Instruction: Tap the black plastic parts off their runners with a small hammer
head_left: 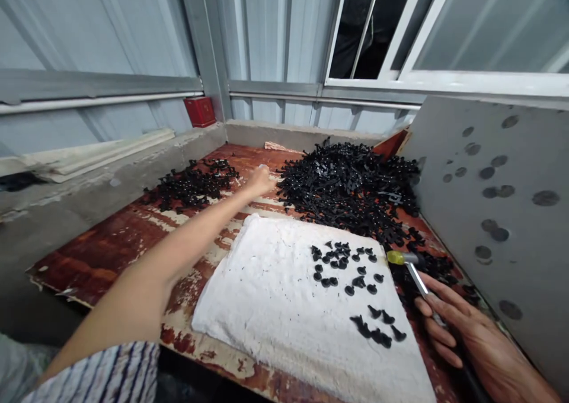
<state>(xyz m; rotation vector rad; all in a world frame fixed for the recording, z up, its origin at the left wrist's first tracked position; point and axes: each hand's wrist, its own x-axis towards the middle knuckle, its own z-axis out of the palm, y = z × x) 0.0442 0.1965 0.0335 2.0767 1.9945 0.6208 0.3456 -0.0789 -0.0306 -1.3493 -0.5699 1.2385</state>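
My right hand [462, 326] grips a small mallet [416, 277] with a yellow-and-black head and a silver shaft. The mallet's head is over the right edge of a folded white cloth [267, 284]. Several small black plastic pieces with round discs [340, 255] lie on the cloth, and other black pieces [381, 336] form a group nearer its front right. Stretched far forward, my left hand [261, 182] is beside the left edge of a big heap of black parts [342, 178]. Its fingers are mostly hidden and blurred, so whether they hold anything is unclear.
A smaller pile of black parts [195, 184] lies at the left on the worn reddish board [128, 243]. A grey spotted panel [484, 184] leans along the right side. Behind are a low concrete ledge [284, 131], a red box [200, 112] and metal walls.
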